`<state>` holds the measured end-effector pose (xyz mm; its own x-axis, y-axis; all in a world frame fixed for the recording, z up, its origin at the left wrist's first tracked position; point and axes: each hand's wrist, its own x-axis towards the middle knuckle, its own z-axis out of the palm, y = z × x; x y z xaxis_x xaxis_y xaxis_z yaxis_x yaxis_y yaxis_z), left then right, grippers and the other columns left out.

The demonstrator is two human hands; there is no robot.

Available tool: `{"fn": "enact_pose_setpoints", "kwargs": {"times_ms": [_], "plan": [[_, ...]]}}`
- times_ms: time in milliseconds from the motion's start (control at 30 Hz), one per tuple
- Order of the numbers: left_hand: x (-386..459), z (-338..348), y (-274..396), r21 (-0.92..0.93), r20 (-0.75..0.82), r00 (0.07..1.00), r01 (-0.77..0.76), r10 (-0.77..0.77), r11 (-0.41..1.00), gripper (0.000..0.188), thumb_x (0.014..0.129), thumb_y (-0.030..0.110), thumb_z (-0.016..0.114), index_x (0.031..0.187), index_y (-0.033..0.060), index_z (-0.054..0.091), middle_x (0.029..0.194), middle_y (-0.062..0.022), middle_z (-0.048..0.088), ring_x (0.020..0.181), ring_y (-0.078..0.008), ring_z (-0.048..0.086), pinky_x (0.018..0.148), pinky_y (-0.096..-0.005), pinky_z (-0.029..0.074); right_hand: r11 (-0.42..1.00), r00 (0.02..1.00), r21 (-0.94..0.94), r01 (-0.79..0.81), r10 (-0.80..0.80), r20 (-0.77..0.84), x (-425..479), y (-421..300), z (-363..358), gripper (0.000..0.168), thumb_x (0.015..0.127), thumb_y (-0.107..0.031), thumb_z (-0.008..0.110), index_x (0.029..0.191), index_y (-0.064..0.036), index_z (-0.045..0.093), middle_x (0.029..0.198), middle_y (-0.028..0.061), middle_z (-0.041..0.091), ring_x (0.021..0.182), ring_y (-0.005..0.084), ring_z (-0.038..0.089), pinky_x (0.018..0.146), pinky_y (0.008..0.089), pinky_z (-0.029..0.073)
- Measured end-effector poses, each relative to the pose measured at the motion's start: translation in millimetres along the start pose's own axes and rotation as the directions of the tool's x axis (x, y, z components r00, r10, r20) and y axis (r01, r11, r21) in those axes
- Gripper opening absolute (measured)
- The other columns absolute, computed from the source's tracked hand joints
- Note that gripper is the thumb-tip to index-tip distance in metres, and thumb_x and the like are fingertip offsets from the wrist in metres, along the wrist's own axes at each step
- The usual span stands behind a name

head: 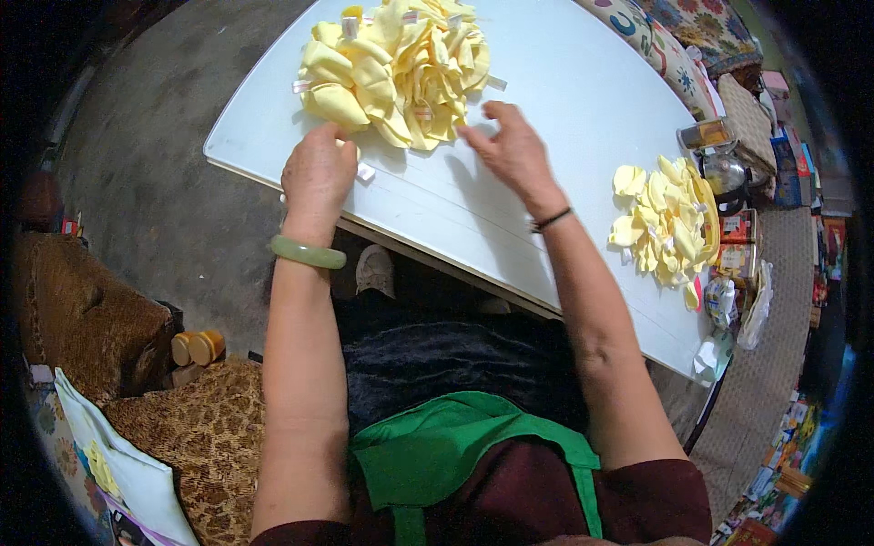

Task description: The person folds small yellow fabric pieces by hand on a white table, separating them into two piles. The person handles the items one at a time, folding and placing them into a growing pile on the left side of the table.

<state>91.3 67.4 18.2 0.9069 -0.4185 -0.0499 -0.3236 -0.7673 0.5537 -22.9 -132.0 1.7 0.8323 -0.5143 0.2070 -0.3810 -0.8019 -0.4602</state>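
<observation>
A large heap of yellow fabric pieces (410, 75) with small white tags lies at the far side of the white table (580, 89). My left hand (319, 167), above the table's near left edge, has its fingers closed on a small yellow fabric piece (348, 149); a white tag (366, 172) shows beside it, and most of the piece is hidden by the hand. My right hand (509, 147) is just right of the heap, thumb and fingers apart, holding nothing. A second, smaller pile of yellow fabric pieces (662, 222) lies at the table's right side.
Along the table's right edge stand a glass jar (707, 134), a glass pot (725, 174), red boxes (737, 242) and a crumpled plastic bag (756, 307). A leopard-patterned cover (198, 437) lies at lower left, with a white bag (130, 457) beside it.
</observation>
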Motion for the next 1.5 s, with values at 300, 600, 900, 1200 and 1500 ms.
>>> {"fn": "enact_pose_setpoints", "kwargs": {"times_ms": [300,600,900,1200,1500], "plan": [[-0.9,4.1,2.1,-0.728,0.391,0.889,0.141,0.237,0.671,0.014,0.075,0.006,0.047,0.083,0.0014,0.058,0.068,-0.0055,0.057,0.056,-0.0144,0.054,0.051,-0.0255,0.044,0.687,0.958,0.668,-0.286,0.194,0.21,-27.1,11.7,-30.2,0.013,0.08,-0.015,0.057,0.083,-0.003,0.061,0.084,0.0068,0.062,0.067,0.0095,0.055,0.06,0.0246,0.045],[-26.6,41.6,43.5,-0.715,0.659,0.714,0.692,0.237,-0.096,0.012,0.082,0.008,0.05,0.091,0.0011,0.052,0.075,-0.0071,0.056,0.064,-0.0152,0.057,0.052,-0.0305,0.053,0.295,0.984,0.939,-0.174,0.028,0.173,-49.7,-25.8,-68.0,0.009,0.082,-0.009,0.054,0.083,-0.001,0.057,0.113,0.0157,0.054,0.091,0.0172,0.057,0.077,0.0326,0.05],[-26.9,41.5,44.7,-0.653,0.691,0.686,0.728,0.227,-0.21,0.016,0.086,0.019,0.05,0.093,0.0042,0.052,0.081,-0.0071,0.06,0.064,-0.0161,0.058,0.058,-0.033,0.052,0.502,0.999,0.864,-0.049,0.038,0.035,-51.3,-18.3,-68.7,0.006,0.083,-0.004,0.052,0.084,0.0,0.056,0.111,0.0123,0.056,0.093,0.019,0.057,0.083,0.0295,0.047],[-35.3,51.5,39.9,-0.754,0.652,0.757,0.653,0.044,-0.074,0.022,0.084,0.011,0.049,0.1,-0.0041,0.051,0.083,-0.0096,0.06,0.057,-0.0139,0.054,0.044,-0.0253,0.045,0.89,0.95,0.337,0.306,-0.31,-0.046,-48.6,-27.7,-42.7,0.017,0.074,-0.005,0.061,0.091,-0.003,0.058,0.105,0.013,0.057,0.095,0.0267,0.055,0.081,0.0334,0.046],[-55.3,48.7,56.3,-0.75,0.607,0.779,0.627,0.159,-0.211,0.024,0.087,0.011,0.047,0.106,-0.0038,0.048,0.092,-0.0095,0.058,0.067,-0.0176,0.059,0.061,-0.0271,0.051,0.85,0.978,0.516,0.102,-0.18,0.103,-51.7,-22.6,-19.7,0.011,0.081,-0.007,0.056,0.088,0.001,0.058,0.079,0.0085,0.058,0.064,0.0155,0.054,0.059,0.0275,0.045]]}}
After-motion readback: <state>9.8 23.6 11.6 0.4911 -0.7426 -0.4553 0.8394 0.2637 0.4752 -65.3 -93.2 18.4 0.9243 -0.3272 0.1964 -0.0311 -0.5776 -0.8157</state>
